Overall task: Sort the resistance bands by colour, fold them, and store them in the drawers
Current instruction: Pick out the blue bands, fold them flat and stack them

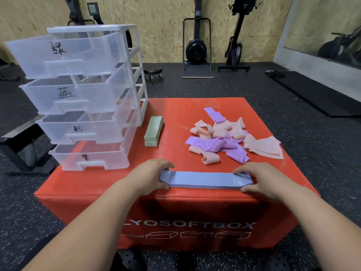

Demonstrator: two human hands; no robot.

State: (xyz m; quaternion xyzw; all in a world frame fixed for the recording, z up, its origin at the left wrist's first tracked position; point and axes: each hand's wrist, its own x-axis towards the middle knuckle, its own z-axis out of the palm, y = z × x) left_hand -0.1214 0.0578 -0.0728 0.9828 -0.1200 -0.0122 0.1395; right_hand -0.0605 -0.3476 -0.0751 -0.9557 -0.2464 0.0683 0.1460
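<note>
The left hand grips one end of the blue bands, with fingers on top and the thumb at the near edge. The right hand grips the other end the same way. The blue bands lie flat in a long neat stack between the two hands, close to the near edge of the red box. Past the grip and a bit to the right sits a messy pile of pink and purple bands, near the right hand but not touching it. Past the left hand, farther back, is a tidy stack of green bands. To the left of the grip stand the clear drawers. There are four, all pulled out, each with a black mark written on the front. The lowest one is near the left hand, a little behind it.
</note>
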